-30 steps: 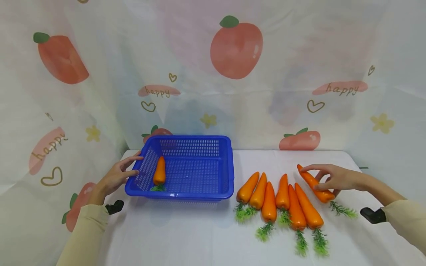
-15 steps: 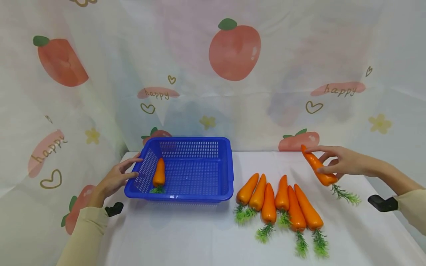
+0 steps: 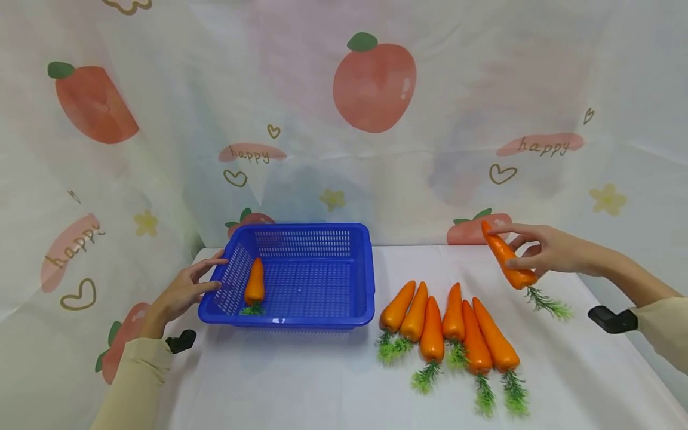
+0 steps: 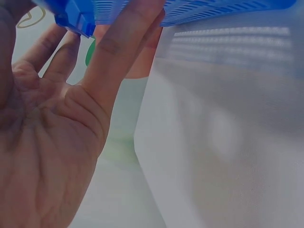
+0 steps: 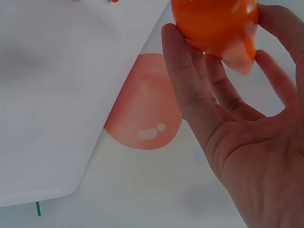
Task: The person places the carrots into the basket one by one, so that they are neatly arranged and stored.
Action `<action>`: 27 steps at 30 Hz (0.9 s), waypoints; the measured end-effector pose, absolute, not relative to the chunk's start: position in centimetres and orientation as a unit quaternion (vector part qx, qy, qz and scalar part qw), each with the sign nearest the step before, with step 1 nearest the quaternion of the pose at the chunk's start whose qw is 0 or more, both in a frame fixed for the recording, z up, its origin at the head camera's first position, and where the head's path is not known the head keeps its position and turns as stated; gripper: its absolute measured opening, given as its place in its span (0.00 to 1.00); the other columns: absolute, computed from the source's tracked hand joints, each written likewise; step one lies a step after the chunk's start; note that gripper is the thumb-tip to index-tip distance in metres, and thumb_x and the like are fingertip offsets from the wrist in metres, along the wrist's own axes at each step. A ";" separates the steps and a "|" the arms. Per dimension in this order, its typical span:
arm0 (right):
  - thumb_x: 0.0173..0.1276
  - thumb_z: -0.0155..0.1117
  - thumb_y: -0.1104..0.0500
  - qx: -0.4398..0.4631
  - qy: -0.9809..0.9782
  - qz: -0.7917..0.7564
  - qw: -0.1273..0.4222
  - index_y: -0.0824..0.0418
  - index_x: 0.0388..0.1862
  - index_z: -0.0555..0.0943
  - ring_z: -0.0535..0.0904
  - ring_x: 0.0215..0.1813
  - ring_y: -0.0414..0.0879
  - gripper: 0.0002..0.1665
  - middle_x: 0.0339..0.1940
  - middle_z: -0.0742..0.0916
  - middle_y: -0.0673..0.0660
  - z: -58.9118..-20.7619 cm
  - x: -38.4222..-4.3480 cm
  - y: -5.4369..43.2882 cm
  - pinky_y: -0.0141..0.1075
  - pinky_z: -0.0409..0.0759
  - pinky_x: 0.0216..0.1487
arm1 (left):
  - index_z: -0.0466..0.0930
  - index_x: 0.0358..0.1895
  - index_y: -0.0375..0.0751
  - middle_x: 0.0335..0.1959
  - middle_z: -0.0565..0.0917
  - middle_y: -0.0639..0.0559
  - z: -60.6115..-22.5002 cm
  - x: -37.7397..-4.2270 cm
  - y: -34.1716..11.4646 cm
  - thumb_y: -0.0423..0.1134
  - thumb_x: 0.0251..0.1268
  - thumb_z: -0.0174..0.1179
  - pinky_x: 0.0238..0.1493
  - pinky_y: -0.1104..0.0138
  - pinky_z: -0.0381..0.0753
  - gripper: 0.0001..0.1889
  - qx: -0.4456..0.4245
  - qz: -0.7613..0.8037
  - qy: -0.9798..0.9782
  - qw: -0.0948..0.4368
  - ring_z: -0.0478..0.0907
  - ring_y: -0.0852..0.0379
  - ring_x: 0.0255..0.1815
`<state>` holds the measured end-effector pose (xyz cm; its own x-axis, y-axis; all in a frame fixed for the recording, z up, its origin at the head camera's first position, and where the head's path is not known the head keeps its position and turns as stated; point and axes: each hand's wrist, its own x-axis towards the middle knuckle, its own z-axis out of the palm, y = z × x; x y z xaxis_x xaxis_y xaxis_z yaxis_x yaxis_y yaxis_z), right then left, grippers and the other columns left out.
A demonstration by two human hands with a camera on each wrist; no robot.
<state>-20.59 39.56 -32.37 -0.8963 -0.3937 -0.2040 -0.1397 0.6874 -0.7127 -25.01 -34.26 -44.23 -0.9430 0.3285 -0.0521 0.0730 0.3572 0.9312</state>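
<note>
My right hand (image 3: pixel 556 251) pinches an orange carrot (image 3: pixel 502 257) with a feathery green top, tip pointing up and away, above the right side of the table. In the right wrist view, thumb and fingers are around the carrot (image 5: pixel 216 23). At the left, my left hand (image 3: pixel 183 292) touches the left rim of a blue plastic basket (image 3: pixel 285 321) with extended fingers and thumb. The left wrist view shows that hand (image 4: pixel 57 114) below the basket's edge (image 4: pixel 209 12). One carrot (image 3: pixel 255 283) lies inside the basket along its left wall.
Several more carrots (image 3: pixel 432 331) lie side by side on the white table (image 3: pixel 301 382), right of the basket, green tops towards me. A printed fabric backdrop (image 3: pixel 306 77) rises behind the table and continues along its sides.
My right hand has lifted the carrot off the table, upward and away from the others. In the last half second it shifts slightly further up. The left hand stays at the basket rim.
</note>
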 end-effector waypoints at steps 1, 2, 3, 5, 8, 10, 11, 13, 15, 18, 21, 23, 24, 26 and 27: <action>0.71 0.70 0.57 -0.146 0.901 -0.369 0.175 0.55 0.80 0.60 0.86 0.43 0.52 0.44 0.60 0.76 0.72 -32.3 -20.7 39.4 0.46 0.90 0.36 | 0.64 0.77 0.40 0.86 0.46 0.48 -44.2 -25.0 -34.3 0.36 0.73 0.61 0.52 0.44 0.85 0.31 0.123 0.553 0.816 0.116 0.50 0.26 0.79; 0.71 0.70 0.57 -0.144 0.900 -0.372 0.176 0.55 0.80 0.60 0.86 0.42 0.52 0.44 0.60 0.76 0.72 -32.2 -20.8 39.2 0.47 0.90 0.36 | 0.64 0.77 0.40 0.86 0.46 0.47 -44.1 -25.0 -34.3 0.36 0.73 0.61 0.52 0.45 0.85 0.31 0.124 0.552 0.816 0.115 0.51 0.25 0.79; 0.72 0.70 0.57 -0.147 0.899 -0.372 0.176 0.56 0.80 0.59 0.86 0.42 0.52 0.43 0.60 0.76 0.72 -32.0 -20.9 39.0 0.46 0.90 0.36 | 0.64 0.77 0.40 0.86 0.46 0.47 -44.0 -24.9 -34.2 0.36 0.73 0.61 0.51 0.46 0.86 0.31 0.123 0.552 0.816 0.115 0.53 0.25 0.78; 0.72 0.69 0.57 -0.149 0.897 -0.375 0.178 0.55 0.80 0.59 0.87 0.41 0.53 0.43 0.59 0.77 0.71 -31.8 -21.2 38.5 0.46 0.90 0.36 | 0.65 0.76 0.40 0.86 0.47 0.46 -43.9 -24.8 -34.2 0.35 0.73 0.61 0.51 0.47 0.87 0.31 0.124 0.551 0.818 0.114 0.55 0.24 0.77; 0.72 0.69 0.58 -0.162 0.897 -0.372 0.174 0.55 0.80 0.60 0.86 0.41 0.53 0.42 0.58 0.78 0.69 -31.3 -21.7 37.7 0.46 0.90 0.36 | 0.65 0.76 0.39 0.85 0.48 0.46 -43.8 -24.8 -34.1 0.34 0.72 0.61 0.50 0.48 0.87 0.31 0.125 0.547 0.820 0.110 0.58 0.23 0.75; 0.72 0.69 0.58 -0.174 0.898 -0.368 0.169 0.54 0.80 0.62 0.86 0.41 0.53 0.42 0.55 0.80 0.68 -30.9 -22.1 37.0 0.46 0.90 0.36 | 0.66 0.76 0.39 0.85 0.48 0.46 -43.8 -24.8 -34.1 0.34 0.72 0.62 0.50 0.47 0.87 0.31 0.125 0.545 0.822 0.109 0.58 0.23 0.75; 0.72 0.69 0.59 -0.178 0.897 -0.367 0.168 0.55 0.80 0.62 0.86 0.41 0.53 0.41 0.54 0.80 0.68 -30.7 -22.4 36.7 0.46 0.90 0.36 | 0.65 0.76 0.39 0.85 0.47 0.45 -43.8 -24.8 -34.1 0.34 0.72 0.61 0.50 0.46 0.87 0.31 0.127 0.544 0.823 0.108 0.58 0.22 0.75; 0.72 0.69 0.60 -0.184 0.897 -0.366 0.167 0.56 0.80 0.63 0.85 0.42 0.54 0.41 0.54 0.81 0.67 -30.2 -22.8 36.0 0.46 0.90 0.36 | 0.66 0.76 0.39 0.85 0.47 0.45 -43.7 -24.8 -34.1 0.34 0.71 0.62 0.50 0.45 0.86 0.31 0.127 0.542 0.824 0.107 0.57 0.22 0.75; 0.71 0.70 0.59 -0.193 0.896 -0.362 0.167 0.56 0.80 0.63 0.84 0.43 0.54 0.41 0.55 0.82 0.66 -29.8 -23.3 35.0 0.45 0.90 0.36 | 0.66 0.76 0.39 0.85 0.47 0.45 -43.8 -24.8 -34.1 0.34 0.71 0.62 0.51 0.44 0.86 0.31 0.126 0.541 0.825 0.105 0.58 0.22 0.75; 0.70 0.71 0.57 -0.198 0.897 -0.357 0.172 0.54 0.79 0.64 0.84 0.45 0.55 0.42 0.56 0.82 0.67 -29.2 -23.9 33.5 0.45 0.90 0.36 | 0.66 0.76 0.40 0.85 0.48 0.45 -43.8 -24.8 -34.1 0.34 0.71 0.62 0.51 0.42 0.85 0.31 0.126 0.536 0.828 0.102 0.60 0.21 0.74; 0.69 0.73 0.54 -0.205 0.898 -0.347 0.176 0.52 0.79 0.65 0.84 0.48 0.56 0.43 0.57 0.81 0.67 -28.7 -24.6 32.0 0.45 0.90 0.37 | 0.67 0.76 0.41 0.85 0.48 0.45 -43.8 -24.9 -34.0 0.35 0.71 0.62 0.52 0.42 0.85 0.31 0.122 0.533 0.831 0.099 0.62 0.22 0.73; 0.69 0.73 0.53 -0.209 0.898 -0.344 0.181 0.50 0.79 0.65 0.85 0.49 0.56 0.43 0.58 0.81 0.67 -28.5 -25.0 30.9 0.45 0.90 0.38 | 0.67 0.76 0.42 0.85 0.49 0.45 -43.7 -24.9 -33.9 0.35 0.71 0.63 0.52 0.42 0.84 0.31 0.120 0.533 0.832 0.098 0.61 0.23 0.74; 0.69 0.73 0.53 -0.212 0.896 -0.343 0.184 0.50 0.79 0.65 0.85 0.50 0.56 0.43 0.58 0.80 0.68 -28.4 -25.3 30.4 0.46 0.90 0.39 | 0.67 0.76 0.42 0.85 0.48 0.45 -43.7 -24.9 -33.8 0.34 0.71 0.63 0.52 0.41 0.84 0.31 0.119 0.534 0.831 0.099 0.61 0.23 0.74; 0.69 0.73 0.53 -0.215 0.896 -0.340 0.188 0.49 0.79 0.65 0.85 0.51 0.56 0.43 0.59 0.79 0.68 -28.4 -25.8 29.3 0.46 0.90 0.40 | 0.66 0.76 0.41 0.85 0.48 0.45 -43.7 -24.9 -33.8 0.34 0.71 0.63 0.52 0.41 0.84 0.32 0.120 0.537 0.829 0.100 0.59 0.23 0.75; 0.69 0.73 0.53 -0.216 0.894 -0.342 0.192 0.48 0.79 0.65 0.85 0.50 0.57 0.42 0.60 0.79 0.69 -28.3 -26.0 28.7 0.47 0.90 0.41 | 0.67 0.76 0.41 0.85 0.48 0.46 -43.7 -24.8 -33.8 0.33 0.70 0.63 0.53 0.41 0.84 0.32 0.117 0.539 0.828 0.100 0.59 0.23 0.75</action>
